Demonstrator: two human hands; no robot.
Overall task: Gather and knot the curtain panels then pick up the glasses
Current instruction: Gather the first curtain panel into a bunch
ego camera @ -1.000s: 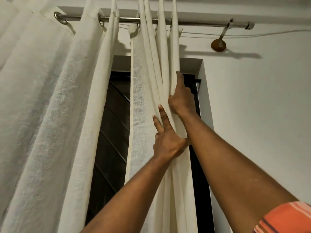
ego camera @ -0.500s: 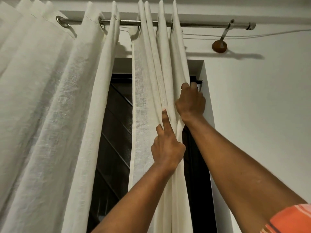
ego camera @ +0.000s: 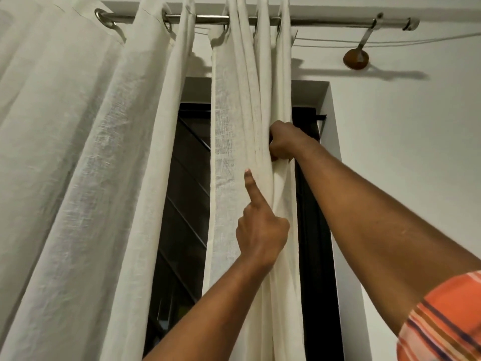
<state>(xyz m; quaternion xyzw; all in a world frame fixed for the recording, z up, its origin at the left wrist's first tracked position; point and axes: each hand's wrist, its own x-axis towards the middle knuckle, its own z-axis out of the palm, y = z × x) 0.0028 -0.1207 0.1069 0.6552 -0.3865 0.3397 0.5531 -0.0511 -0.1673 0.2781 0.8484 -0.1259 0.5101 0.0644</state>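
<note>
Both hands bunching the right curtain (ego camera: 234,121)

Right hand (ego camera: 285,144) fisted tight on the folds, left hand (ego camera: 260,230) gripping lower down, index finger sticking up.

Two curtain panels hang from one rod (ego camera: 325,21): the left panel (ego camera: 78,152) and the right panel (ego camera: 234,113). Two hands work the fabric, the left hand (ego camera: 261,230) and the right hand (ego camera: 285,143). One bracket (ego camera: 356,59) holds the rod.
</note>
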